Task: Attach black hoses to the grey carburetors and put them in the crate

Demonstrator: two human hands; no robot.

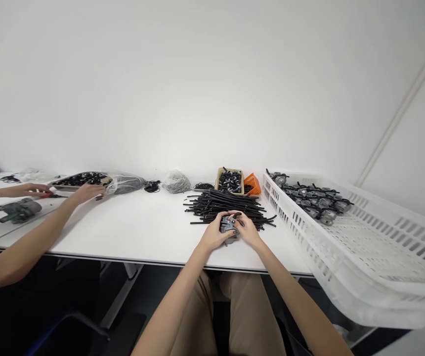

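Note:
Near the table's front edge, a grey metal carburetor (228,225) sits between my two hands. My left hand (214,231) is closed around its left side, with the thumb at the front. My right hand (246,229) is closed at the right side, its fingers at a short black hose (237,215) by the carburetor's top. How the hose meets the metal is hidden by the fingers. Just behind my hands lies a heap of long black hoses (220,200).
A white crate (364,257) at right holds several carburetors with black hoses (318,200). Behind the heap stand a yellow basket (219,180) of small parts and a tilted orange basket (256,184). At left, a co-worker's hands (88,193) work near a tray (64,187) and another carburetor (19,211).

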